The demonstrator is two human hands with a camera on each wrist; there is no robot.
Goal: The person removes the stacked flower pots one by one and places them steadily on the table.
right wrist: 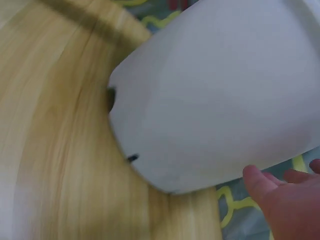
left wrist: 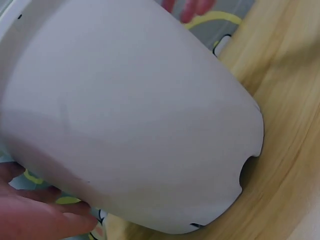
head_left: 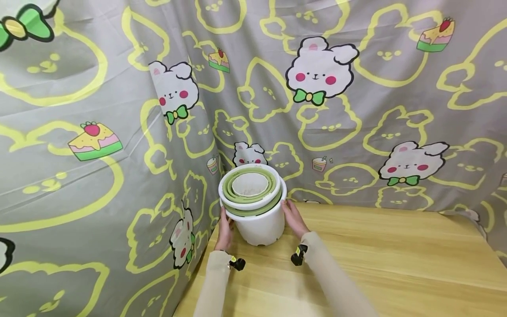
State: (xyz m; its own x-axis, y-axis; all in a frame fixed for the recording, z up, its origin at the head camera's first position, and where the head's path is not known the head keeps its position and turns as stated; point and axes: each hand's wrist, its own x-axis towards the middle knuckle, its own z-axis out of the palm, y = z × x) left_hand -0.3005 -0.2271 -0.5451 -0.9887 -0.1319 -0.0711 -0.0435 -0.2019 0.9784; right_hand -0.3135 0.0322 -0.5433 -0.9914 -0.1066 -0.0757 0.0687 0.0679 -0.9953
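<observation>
A white bucket [head_left: 261, 226] stands upright on the wooden table, with small notches along its bottom edge. Nested in its top is a green and white collapsible bucket [head_left: 250, 207], folded into rings around a pale round centre. My left hand [head_left: 225, 231] rests on the bucket's left side, its fingertips just under the rim. On the opposite side my right hand [head_left: 294, 219] touches the bucket near the rim, fingers stretched along the wall. Both wrist views are mostly filled by the smooth white wall, with the fingers [left wrist: 42, 212] and the thumb [right wrist: 257, 182] beside it.
The wooden table [head_left: 380, 259] stretches off to the right. A grey curtain [head_left: 332, 127] printed with yellow outlines and white cartoon animals hangs close behind the bucket and along the table's left edge. A small black camera [head_left: 299, 255] is strapped to each wrist.
</observation>
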